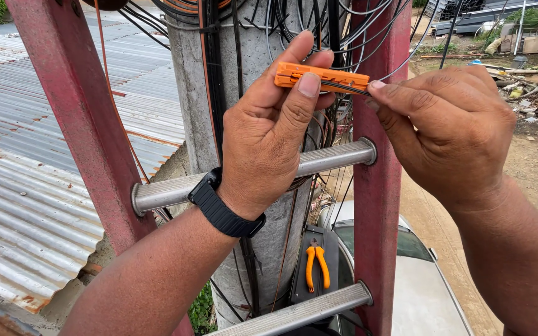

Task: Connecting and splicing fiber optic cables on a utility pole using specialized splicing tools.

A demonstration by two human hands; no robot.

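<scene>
Outdoors on a red ladder (378,205) against a concrete pole (188,81): left hand (269,137) fingers clamp the orange stripper (322,78); right hand (449,130) fingertips pinch the black cable (400,62) beside it; best fed straight.

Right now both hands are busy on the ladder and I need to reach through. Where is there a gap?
Open gap: between the upper rung and lower rung, right of the concrete pole, above the orange pliers. Crowded: black cables around the orange tool.
</scene>
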